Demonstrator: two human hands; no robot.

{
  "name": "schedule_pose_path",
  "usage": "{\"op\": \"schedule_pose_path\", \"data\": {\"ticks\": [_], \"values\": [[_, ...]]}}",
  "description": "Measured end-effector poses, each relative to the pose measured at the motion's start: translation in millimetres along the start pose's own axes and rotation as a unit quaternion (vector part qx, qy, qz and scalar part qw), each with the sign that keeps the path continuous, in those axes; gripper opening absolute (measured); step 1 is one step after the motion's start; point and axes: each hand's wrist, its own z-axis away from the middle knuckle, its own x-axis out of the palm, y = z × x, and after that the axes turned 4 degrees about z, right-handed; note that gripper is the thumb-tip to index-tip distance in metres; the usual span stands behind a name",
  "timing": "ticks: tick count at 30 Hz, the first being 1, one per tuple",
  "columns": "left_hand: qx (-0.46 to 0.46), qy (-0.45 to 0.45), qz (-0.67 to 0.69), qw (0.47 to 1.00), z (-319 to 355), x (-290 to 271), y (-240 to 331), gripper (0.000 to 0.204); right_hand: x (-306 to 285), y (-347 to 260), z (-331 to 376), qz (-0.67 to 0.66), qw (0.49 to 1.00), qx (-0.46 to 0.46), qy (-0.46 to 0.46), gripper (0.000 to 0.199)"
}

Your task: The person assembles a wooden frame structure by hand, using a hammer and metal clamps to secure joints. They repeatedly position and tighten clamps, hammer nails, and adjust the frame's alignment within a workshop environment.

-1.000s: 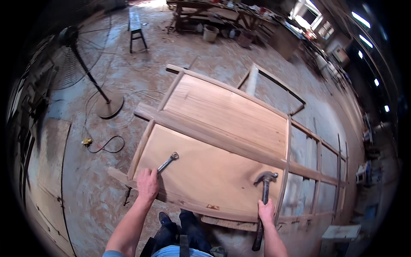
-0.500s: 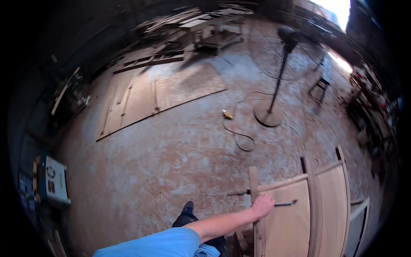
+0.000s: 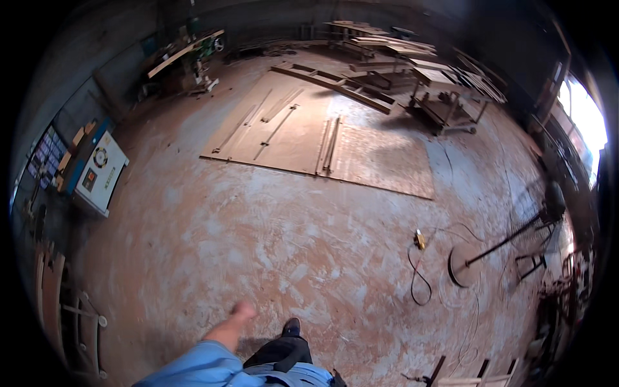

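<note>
The person stands on a dusty workshop floor, and only one hand shows, low and left of centre in the frame, blurred at the end of a forearm in a light blue sleeve. From how the arm comes up from the lower edge beside the body it reads as the left one. It holds nothing that can be made out and hangs free above the bare floor; whether its grip is spread or pressed together cannot be told through the blur. The right hand is out of the frame.

Just right of the hand, a dark shoe and trouser leg point toward the upper part of the frame. Nearest to the hand is only the floor itself, streaked pale with sawdust.

In the upper middle, flat plywood sheets lie on the floor with thin wooden strips laid on them, probably kept flat there so they stay straight and out of the walkway. At the left edge stands a white and blue machine cabinet. At the right, a pedestal fan lies tilted, with a black cable and a yellow plug on the floor beside its round base. Benches piled with timber line the far wall
</note>
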Motion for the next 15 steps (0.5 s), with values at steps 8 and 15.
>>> {"op": "schedule_pose_path", "data": {"ticks": [8, 15], "values": [[-0.183, 0.264, 0.390, 0.863, -26, -117, -249, 0.033, 172, -190, -71, -0.150, 0.887, 0.171, -0.403, 0.053], [-0.068, 0.087, 0.470, 0.876, -51, -104, -200, 0.032, 312, -352, -179, -0.159, 0.852, 0.251, -0.431, 0.039]]}}
